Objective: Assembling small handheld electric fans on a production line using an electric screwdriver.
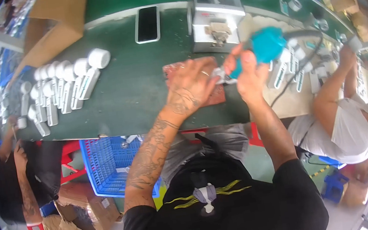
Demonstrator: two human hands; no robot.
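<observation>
Black cloth of a short-sleeved T-shirt (pixel 235 213) with wavy yellow lines fills the foreground below a dark green bench (pixel 135 100), where a flat, reddish rectangular block (pixel 215 97) lies in front of the wearer. The right hand (pixel 250 77) has its fingers wrapped around a teal, rounded handheld tool (pixel 268 45), lower end angled toward a small whitish part (pixel 219 73) between the hands, by the block. The left hand (pixel 189 85) lies palm down over the block, fingers slightly spread; whether its thumb pinches the part cannot be told from here. By its looks, the tool should be stiff, hard-shelled and of modest weight, best held around its body, clear of the dark grey cable (pixel 299 33) behind it. The part seems light and rigid, perhaps slippery, best steadied by its sides. White, round-headed plastic wands (pixel 68 91) line the left.
</observation>
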